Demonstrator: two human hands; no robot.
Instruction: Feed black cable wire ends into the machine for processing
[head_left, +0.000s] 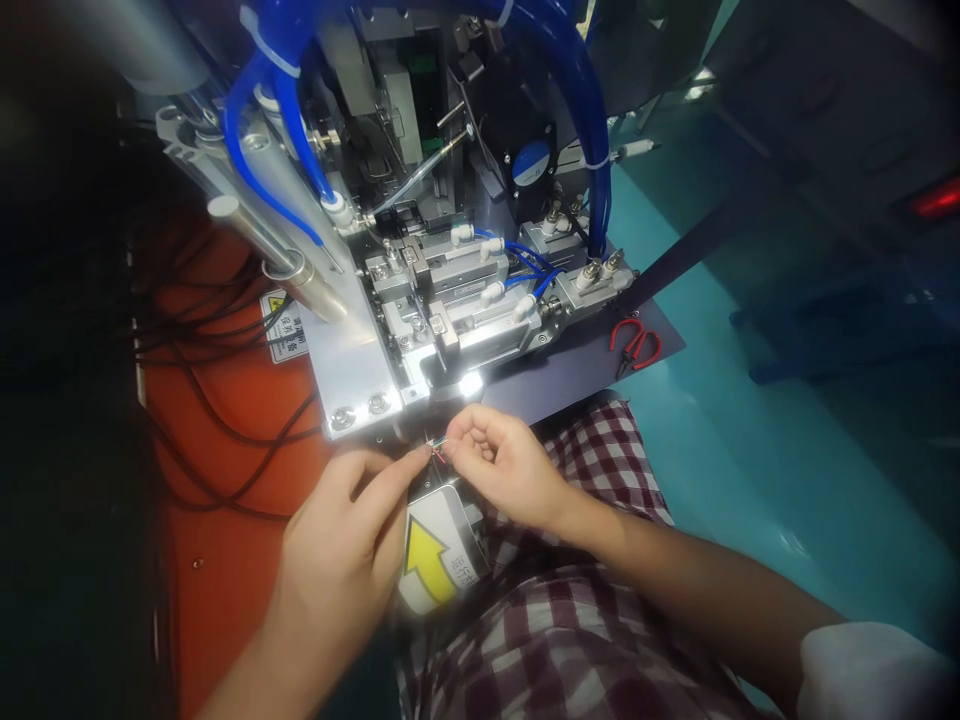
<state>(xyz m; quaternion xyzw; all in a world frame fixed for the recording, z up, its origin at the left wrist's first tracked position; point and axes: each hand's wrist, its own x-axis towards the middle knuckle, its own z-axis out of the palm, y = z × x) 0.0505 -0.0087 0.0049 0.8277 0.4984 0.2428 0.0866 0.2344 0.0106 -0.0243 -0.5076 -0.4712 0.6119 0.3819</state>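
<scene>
Several thin coloured wires (440, 455), one pinkish red and one pale blue, show between my two hands at the front edge of the machine (450, 345). My left hand (349, 525) pinches them between thumb and index finger from the left. From the right, my right hand (506, 465) grips the other side with thumb and index finger, its remaining fingers curled in. The wires' far ends are too small to make out. Just below the fingertips is a white plate (460, 510) with a yellow arrow.
Thick blue air tubes (585, 110) arch over the machine's cylinders. Red-handled pliers (636, 347) lie on the grey plate (555, 385) at right. Black cables (225, 420) run across the orange surface (217, 600) at left. A metal post (281, 260) stands beside the tubes.
</scene>
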